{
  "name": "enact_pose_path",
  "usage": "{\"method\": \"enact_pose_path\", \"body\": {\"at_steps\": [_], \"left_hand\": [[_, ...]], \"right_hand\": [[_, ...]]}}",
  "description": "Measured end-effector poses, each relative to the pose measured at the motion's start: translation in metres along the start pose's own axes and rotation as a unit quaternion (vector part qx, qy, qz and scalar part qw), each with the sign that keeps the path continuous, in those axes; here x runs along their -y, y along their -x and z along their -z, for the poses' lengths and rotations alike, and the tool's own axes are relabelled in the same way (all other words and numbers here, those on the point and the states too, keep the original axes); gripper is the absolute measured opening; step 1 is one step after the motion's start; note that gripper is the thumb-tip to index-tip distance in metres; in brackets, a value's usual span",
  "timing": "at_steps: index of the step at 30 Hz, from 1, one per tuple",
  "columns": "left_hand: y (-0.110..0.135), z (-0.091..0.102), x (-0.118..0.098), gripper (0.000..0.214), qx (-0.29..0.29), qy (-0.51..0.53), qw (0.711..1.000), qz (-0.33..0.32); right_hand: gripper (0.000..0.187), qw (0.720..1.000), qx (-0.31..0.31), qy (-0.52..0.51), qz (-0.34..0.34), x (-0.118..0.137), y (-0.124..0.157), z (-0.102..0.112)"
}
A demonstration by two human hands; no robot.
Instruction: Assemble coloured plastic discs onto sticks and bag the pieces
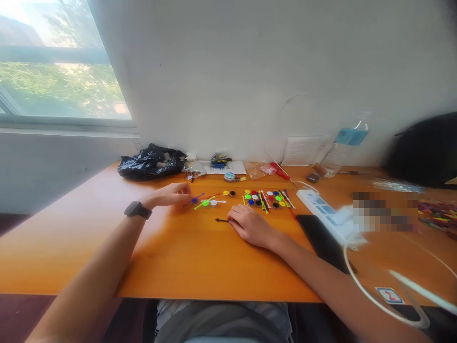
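Note:
My right hand [250, 225] has its fingers closed on a small black plastic arrow [222, 220], whose tip points left, low over the table. On the left, my left hand [173, 194] rests by the small parts with loosely stretched fingers and nothing visible in them. Just beyond its fingertips lies a blue disc with an arrow [194, 201]. Beside that are a green disc with an arrow [206, 203] and a white disc with an arrow [214, 203]. A yellow disc [226, 193] and a black disc [233, 193] lie behind.
Two groups of coloured discs and arrows [253, 196] lie beyond my right hand. A black phone-like slab [321, 240] and a white power strip [319, 207] flank my right forearm. Along the wall are a black plastic bag [152, 163], a round tin [229, 176] and a clear bottle [335, 155].

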State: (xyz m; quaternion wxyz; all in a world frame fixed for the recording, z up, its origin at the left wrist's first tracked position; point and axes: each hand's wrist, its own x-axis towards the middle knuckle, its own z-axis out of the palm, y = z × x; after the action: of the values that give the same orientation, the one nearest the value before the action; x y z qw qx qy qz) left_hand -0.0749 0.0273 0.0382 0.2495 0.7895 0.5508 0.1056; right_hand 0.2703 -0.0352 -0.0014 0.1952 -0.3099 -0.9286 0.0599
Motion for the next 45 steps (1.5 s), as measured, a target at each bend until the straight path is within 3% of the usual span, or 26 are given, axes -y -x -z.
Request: {"method": "enact_pose_path", "body": {"at_steps": [4, 8, 11, 14, 18, 22, 26, 30, 37, 45], "left_hand": [[-0.006, -0.033, -0.031, 0.071, -0.104, -0.021, 0.993, -0.048], [-0.007, -0.066, -0.052, 0.068, -0.132, -0.029, 0.984, -0.119], [-0.007, -0.077, -0.054, 0.055, -0.132, -0.035, 0.972, -0.192], [-0.01, -0.077, -0.052, 0.047, -0.12, -0.047, 0.965, -0.229], [-0.01, -0.068, -0.051, 0.044, -0.117, -0.076, 0.966, -0.218], [-0.004, -0.062, -0.054, 0.037, -0.119, -0.096, 0.969, -0.192], [-0.001, -0.063, -0.056, 0.049, -0.134, -0.101, 0.969, -0.179], [-0.003, -0.066, -0.056, 0.047, -0.141, -0.122, 0.966, -0.178], [-0.003, -0.059, -0.048, 0.039, -0.112, -0.131, 0.972, -0.16], [0.0, -0.049, -0.046, 0.047, -0.116, -0.161, 0.971, -0.133]], "right_hand": [[0.013, 1.0, -0.019, -0.011, -0.009, 0.001, 0.0, 0.0], [0.009, 0.997, -0.05, -0.029, -0.055, 0.003, 0.0, 0.001], [0.006, 0.987, -0.089, -0.046, -0.122, 0.001, -0.001, 0.001], [0.012, 0.977, -0.136, -0.049, -0.155, -0.005, -0.003, 0.003], [0.02, 0.97, -0.176, -0.034, -0.164, -0.017, -0.005, 0.004], [0.026, 0.971, -0.171, -0.015, -0.168, -0.027, -0.008, 0.001], [0.029, 0.975, -0.164, -0.035, -0.149, -0.032, -0.011, -0.002], [0.028, 0.975, -0.169, -0.054, -0.13, -0.033, -0.013, -0.001], [0.024, 0.97, -0.183, -0.047, -0.153, -0.035, -0.013, 0.004], [0.028, 0.969, -0.19, -0.043, -0.153, -0.036, -0.01, 0.003]]}}
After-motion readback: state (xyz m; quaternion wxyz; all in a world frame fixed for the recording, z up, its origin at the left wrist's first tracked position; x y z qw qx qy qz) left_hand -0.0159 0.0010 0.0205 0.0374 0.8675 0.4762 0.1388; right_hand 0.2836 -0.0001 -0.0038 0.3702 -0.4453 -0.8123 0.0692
